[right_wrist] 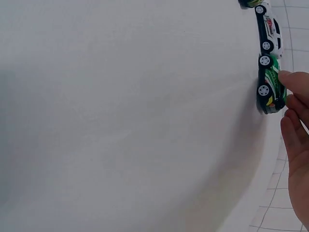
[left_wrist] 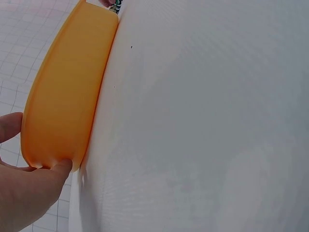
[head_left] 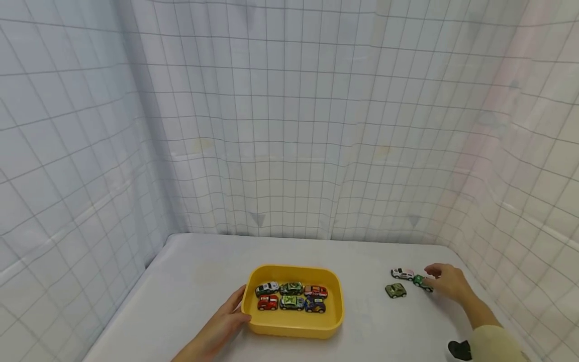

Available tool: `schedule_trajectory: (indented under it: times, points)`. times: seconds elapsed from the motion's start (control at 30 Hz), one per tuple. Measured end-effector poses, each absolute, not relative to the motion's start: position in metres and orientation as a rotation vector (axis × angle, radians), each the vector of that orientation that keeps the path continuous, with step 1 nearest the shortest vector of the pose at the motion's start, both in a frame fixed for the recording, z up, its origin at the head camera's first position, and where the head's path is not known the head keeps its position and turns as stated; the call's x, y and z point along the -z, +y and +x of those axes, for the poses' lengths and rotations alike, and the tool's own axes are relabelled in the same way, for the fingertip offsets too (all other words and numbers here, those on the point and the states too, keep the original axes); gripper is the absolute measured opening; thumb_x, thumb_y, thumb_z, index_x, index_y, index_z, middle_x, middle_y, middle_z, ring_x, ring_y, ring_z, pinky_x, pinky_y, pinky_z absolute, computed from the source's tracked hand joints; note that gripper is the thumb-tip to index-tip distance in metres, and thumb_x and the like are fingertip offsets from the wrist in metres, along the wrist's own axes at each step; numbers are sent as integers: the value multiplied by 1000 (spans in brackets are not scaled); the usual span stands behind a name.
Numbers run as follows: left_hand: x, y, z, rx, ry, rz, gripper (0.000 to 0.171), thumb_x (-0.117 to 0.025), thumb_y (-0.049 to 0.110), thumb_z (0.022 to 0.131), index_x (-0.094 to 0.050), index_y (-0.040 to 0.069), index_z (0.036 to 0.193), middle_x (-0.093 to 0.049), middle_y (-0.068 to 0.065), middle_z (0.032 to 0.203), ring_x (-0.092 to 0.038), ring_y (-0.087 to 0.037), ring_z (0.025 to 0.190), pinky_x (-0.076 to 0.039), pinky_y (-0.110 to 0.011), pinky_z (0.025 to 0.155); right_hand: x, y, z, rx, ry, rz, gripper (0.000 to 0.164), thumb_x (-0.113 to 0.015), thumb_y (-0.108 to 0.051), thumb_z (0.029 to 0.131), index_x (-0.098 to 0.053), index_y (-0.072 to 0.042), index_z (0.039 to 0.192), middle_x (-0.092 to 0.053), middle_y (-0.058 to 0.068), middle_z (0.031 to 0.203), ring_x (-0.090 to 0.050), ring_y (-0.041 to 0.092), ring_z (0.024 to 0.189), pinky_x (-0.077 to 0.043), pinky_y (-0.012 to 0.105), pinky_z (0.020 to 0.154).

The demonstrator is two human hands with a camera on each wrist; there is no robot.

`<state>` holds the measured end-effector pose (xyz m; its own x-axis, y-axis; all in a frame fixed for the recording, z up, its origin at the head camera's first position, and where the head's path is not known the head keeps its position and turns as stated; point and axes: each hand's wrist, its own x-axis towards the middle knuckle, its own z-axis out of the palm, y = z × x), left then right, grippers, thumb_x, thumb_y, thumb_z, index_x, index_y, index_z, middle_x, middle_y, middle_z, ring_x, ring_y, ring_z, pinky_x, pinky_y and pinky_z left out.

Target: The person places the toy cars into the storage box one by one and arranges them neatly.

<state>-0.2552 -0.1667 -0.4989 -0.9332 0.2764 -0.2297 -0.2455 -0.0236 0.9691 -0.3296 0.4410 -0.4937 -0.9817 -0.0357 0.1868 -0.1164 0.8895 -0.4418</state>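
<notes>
A yellow plastic tray (head_left: pixel 294 332) sits on the white table with several toy cars in two rows inside it. My left hand (head_left: pixel 223 319) grips the tray's left end, thumb near the front corner and fingers along the side; the left wrist view shows them against its outer wall. At the right, my right hand (head_left: pixel 448 284) is at a green toy car (head_left: pixel 421 282), with the thumb overlapping its side and the index finger raised above it. Touching or nearly touching that car's end is a white toy car (right_wrist: pixel 270 31). An olive-green toy car (head_left: pixel 395 290) stands just nearer.
White grid-patterned curtains (head_left: pixel 289 125) hang behind the table and along both sides. A black-and-white object (head_left: pixel 460 349) lies near the right sleeve at the bottom edge. Bare white tabletop (head_left: pixel 362 322) lies between the tray and the loose cars.
</notes>
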Motion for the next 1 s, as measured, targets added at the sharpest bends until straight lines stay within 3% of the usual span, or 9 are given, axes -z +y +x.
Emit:
schedule_trajectory:
  times: [0.23,0.5,1.0]
  points:
    - [498,-168,-255,-2022,1895,42,88,-58,-2,94,-6,1,165,6,-29,168,-7,-52,151,-19,-60,119,506,434,-332,-754,-2891,48,52,-83,-30,85,-70,9,117,-71,22,108,-64,43,102,-53,59,86]
    - [499,-168,-253,-2031,1894,44,89,-59,-1,93,-5,0,165,6,-30,167,-8,-53,150,-21,-60,119,517,434,-331,-798,-2883,-63,55,-82,-34,88,-70,7,121,-64,34,123,-53,59,118,-44,70,97]
    - [500,-167,-255,-2031,1899,41,88,-58,-1,94,-6,1,165,5,-29,168,-9,-51,151,-20,-60,119,517,439,-334,-858,-2899,-126,62,-85,-37,85,-69,7,124,-60,37,130,-47,62,123,-40,73,100]
